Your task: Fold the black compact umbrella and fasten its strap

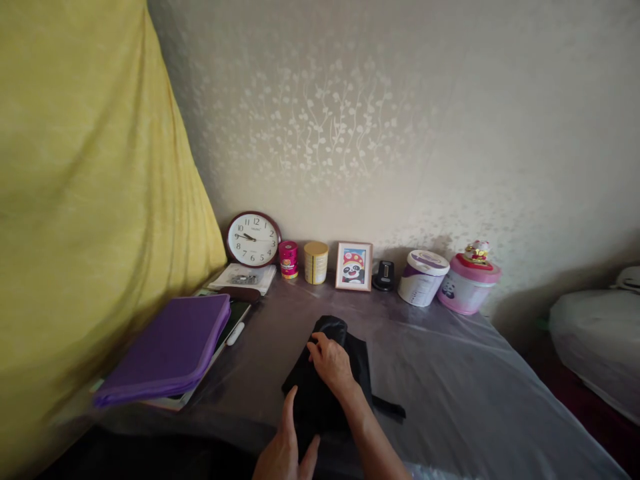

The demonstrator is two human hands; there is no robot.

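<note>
A folded black cloth item (325, 393) with a loose strap lies on the grey-covered table (450, 387) in front of me. My right hand (331, 363) rests on top of it, fingers curled and pressing down near its far end. My left hand (286, 450) lies at the cloth's near edge with fingers stretched out flat against it.
A purple zip folder (167, 350) on papers lies at the left beside a yellow curtain (90, 200). Along the wall stand a clock (253, 239), two small tins (289, 259), a framed panda picture (354, 266), a black gadget (385, 275), and two round tubs (423, 277).
</note>
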